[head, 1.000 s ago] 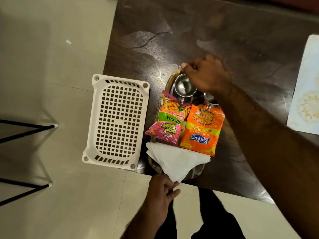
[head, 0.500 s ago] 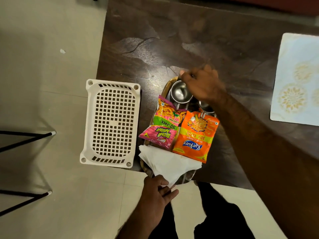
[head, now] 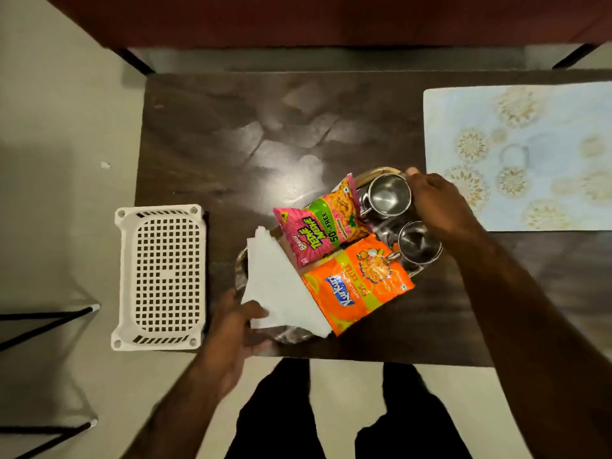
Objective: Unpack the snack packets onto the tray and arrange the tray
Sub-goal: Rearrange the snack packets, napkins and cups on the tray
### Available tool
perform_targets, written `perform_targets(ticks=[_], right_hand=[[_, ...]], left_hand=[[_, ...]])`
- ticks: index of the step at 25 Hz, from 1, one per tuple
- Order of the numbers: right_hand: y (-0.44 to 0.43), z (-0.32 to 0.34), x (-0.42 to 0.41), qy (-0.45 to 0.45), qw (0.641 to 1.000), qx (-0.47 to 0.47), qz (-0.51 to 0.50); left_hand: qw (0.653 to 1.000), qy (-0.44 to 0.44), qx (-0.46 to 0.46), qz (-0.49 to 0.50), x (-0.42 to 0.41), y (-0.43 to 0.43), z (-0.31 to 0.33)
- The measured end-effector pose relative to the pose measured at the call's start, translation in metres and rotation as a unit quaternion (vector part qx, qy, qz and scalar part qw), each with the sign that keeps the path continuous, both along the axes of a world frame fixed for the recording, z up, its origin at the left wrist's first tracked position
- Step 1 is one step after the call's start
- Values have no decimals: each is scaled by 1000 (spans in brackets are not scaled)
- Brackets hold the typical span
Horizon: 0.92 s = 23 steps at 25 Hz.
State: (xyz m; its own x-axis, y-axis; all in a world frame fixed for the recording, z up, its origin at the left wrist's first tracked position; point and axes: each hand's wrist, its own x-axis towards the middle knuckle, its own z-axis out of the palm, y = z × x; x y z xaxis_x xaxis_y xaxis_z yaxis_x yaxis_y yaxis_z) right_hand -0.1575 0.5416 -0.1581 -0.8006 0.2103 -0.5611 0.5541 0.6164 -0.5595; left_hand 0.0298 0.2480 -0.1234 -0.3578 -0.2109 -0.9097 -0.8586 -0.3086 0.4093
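Note:
An oval metal tray [head: 240, 267] lies diagonally on the dark table [head: 231, 134], near its front edge. On it are a pink-green snack packet [head: 318, 226], an orange snack packet [head: 357, 283], folded white napkins [head: 278, 286] and two steel cups [head: 385, 195] [head: 415, 243]. My left hand [head: 231, 329] grips the tray's near-left end, thumb on the napkins. At the far-right end my right hand [head: 440, 207] holds the rim beside the cups.
A white perforated basket [head: 160, 276] stands upside down at the table's left edge. A pale blue patterned placemat [head: 520, 154] covers the table's right side. Black metal legs [head: 49, 319] stand on the floor at far left.
The tray has swung from lengthwise to diagonal and shifted right, away from the basket. My left hand has closed on its near end; my right hand stayed on the far rim.

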Motion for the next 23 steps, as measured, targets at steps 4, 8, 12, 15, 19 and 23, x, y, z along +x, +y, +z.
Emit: perform_targets(ticks=[4, 8, 12, 15, 19, 23], right_hand=[[94, 8, -11, -8, 1000, 9, -25], [179, 20, -30, 5, 999, 0, -49], [258, 29, -54, 7, 994, -10, -112], [304, 24, -72, -2, 987, -23, -159], [349, 4, -99, -22, 980, -41, -195], [371, -19, -122, -43, 978, -61, -196]], left_hand=[[997, 10, -41, -57, -63, 60, -1], [995, 43, -46, -82, -125, 136, 0], [988, 60, -54, -131, -184, 212, -7], [983, 67, -48, -164, -220, 256, -17], [981, 64, -45, -175, -260, 301, -37], [981, 54, -66, -172, -283, 326, -59]])
